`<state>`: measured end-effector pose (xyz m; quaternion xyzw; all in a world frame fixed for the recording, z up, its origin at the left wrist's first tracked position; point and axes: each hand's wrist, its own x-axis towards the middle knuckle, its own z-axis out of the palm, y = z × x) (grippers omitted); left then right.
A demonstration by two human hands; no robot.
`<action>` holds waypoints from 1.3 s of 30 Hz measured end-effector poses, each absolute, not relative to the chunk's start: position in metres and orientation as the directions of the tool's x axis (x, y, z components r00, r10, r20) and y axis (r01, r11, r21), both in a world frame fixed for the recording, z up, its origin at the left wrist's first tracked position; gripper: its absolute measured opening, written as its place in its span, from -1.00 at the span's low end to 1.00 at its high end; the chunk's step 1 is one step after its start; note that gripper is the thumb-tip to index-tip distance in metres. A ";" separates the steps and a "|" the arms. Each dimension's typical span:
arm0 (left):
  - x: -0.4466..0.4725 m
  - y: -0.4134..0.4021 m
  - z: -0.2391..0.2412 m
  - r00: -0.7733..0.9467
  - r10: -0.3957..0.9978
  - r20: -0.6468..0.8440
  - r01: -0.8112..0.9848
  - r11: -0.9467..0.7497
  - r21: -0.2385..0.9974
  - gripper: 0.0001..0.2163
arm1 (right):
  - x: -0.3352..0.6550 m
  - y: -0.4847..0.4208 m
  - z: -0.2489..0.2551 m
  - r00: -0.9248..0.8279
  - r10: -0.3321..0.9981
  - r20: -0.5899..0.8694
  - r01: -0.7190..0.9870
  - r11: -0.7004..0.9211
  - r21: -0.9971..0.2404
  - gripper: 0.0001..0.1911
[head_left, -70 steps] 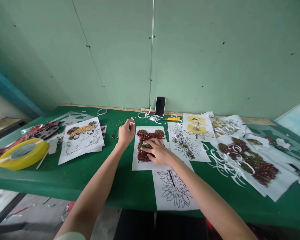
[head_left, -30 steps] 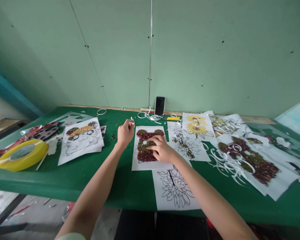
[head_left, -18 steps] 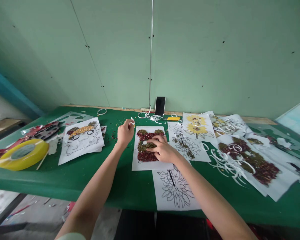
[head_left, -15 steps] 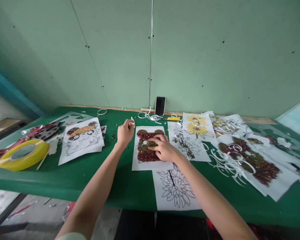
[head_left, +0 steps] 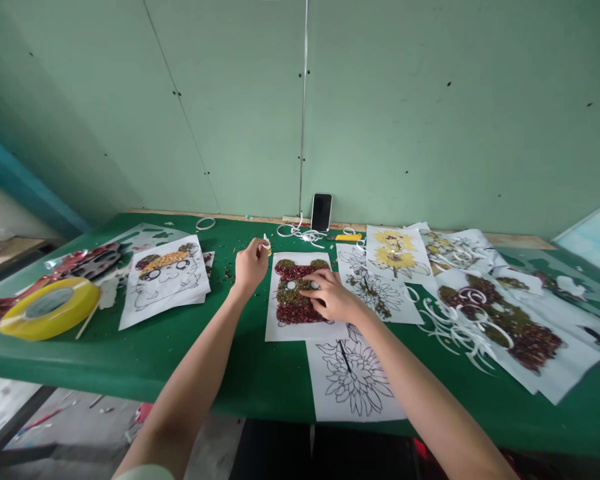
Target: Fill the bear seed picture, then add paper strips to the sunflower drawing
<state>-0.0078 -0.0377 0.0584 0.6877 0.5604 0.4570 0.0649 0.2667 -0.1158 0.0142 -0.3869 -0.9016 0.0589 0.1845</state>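
My left hand [head_left: 251,265] is closed around a small glue bottle [head_left: 267,241], of which only a white tip and a bit of yellow show. It is held upright just left of a bear picture [head_left: 294,310], a white sheet covered with dark red beans and green seeds. My right hand [head_left: 333,297] rests over the right side of that picture, fingers apart and fingertips touching the seeds; it hides part of the bear's face. Below the bear lies a flower line drawing [head_left: 357,380], partly covered by the bear sheet. Another flower drawing [head_left: 380,293], with some green seeds on it, is to the right.
On the left are a hamster picture [head_left: 167,287] and a yellow tape roll [head_left: 50,310]. A phone [head_left: 321,212] leans on the wall beside a yellow cutter [head_left: 349,237]. White paper strips [head_left: 453,333] and another seed bear picture [head_left: 525,333] lie on the right.
My right hand's fingers have drawn slightly closer together over the bear picture. The left hand stays in place with the glue bottle.
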 end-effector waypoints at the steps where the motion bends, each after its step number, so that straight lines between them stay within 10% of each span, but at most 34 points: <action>1: -0.008 -0.037 0.058 -0.046 0.828 0.559 0.711 -0.366 0.601 -0.75 | 0.268 -0.116 0.015 -0.626 0.723 0.292 0.678 0.690 -0.254 -0.59; 39: -0.007 -0.037 0.062 0.118 0.927 0.355 0.760 -0.314 0.569 -0.67 | 0.280 -0.113 0.019 -0.499 0.821 0.279 0.822 0.550 -0.148 -0.52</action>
